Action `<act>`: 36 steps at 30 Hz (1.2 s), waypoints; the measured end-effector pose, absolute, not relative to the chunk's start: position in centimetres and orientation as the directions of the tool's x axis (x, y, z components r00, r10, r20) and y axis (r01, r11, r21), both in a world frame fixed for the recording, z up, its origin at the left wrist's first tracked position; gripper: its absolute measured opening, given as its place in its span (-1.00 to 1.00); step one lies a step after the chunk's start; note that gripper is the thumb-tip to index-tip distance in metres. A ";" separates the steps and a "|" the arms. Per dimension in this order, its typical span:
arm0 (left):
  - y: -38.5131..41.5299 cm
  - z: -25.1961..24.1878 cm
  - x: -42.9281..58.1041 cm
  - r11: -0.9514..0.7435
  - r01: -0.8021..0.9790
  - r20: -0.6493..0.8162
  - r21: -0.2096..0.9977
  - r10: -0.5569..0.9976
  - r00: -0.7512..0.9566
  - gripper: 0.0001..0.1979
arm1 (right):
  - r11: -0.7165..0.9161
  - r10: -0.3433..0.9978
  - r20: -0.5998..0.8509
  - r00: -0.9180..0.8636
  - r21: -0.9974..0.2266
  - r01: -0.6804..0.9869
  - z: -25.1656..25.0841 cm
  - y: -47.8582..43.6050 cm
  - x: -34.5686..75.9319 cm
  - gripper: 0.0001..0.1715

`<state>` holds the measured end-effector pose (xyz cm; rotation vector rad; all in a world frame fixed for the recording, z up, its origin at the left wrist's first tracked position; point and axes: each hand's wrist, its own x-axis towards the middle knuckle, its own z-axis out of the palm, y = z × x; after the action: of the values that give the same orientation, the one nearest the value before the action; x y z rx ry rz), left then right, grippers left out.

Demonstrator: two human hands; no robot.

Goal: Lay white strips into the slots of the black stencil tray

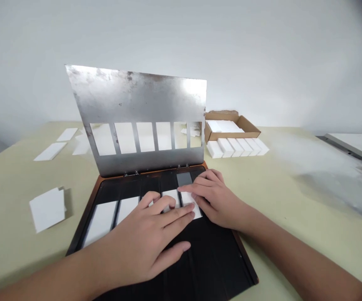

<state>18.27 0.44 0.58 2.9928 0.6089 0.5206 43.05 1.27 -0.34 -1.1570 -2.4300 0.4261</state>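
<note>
A black tray [212, 255] with a wooden edge lies in front of me, and a hinged metal frame [155, 100] with several rectangular windows stands raised at its back. White cards [101, 219] rest in slots across the tray. My left hand [155, 230] reaches over the middle ones, fingers stretched out, its fingertips on the rightmost white card [188, 198]. At that card's upper right side is my right hand [213, 198], its index finger extended along the top edge and the other fingers bent. Part of the middle cards is hidden behind my left hand.
A cardboard box [249, 127] of white cards stands at the back right, with several white stacks [237, 147] before it. Loose cards [47, 209] lie on the table at the left, and more [51, 151] lie farther back. A grey-white slab [359, 150] is at the far right.
</note>
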 end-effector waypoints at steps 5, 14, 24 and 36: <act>0.4 0.5 18.3 -0.914 0.380 0.299 0.139 0.405 0.864 -0.56 | 0.606 0.787 0.238 -0.569 -0.471 0.640 -0.3 1.2 43.2 -0.52; 0.4 0.6 18.1 -0.897 0.402 0.263 0.182 0.439 0.859 -0.48 | 0.640 0.761 0.239 -0.603 -0.424 0.641 -0.3 1.0 43.5 -0.44; 0.2 0.5 18.1 -0.888 0.405 0.247 0.217 0.452 0.857 -0.52 | 0.473 0.877 0.230 -0.421 -0.271 0.838 -1.6 0.9 42.3 -0.35; 0.2 0.4 18.1 -0.883 0.422 0.221 0.207 0.462 0.859 -0.51 | 0.529 0.846 0.344 -0.408 -0.449 0.720 -1.4 1.0 42.7 -0.79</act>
<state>18.06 0.20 0.44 2.8812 0.6896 0.3990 42.66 1.02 -1.44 -1.2677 -2.2364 0.3120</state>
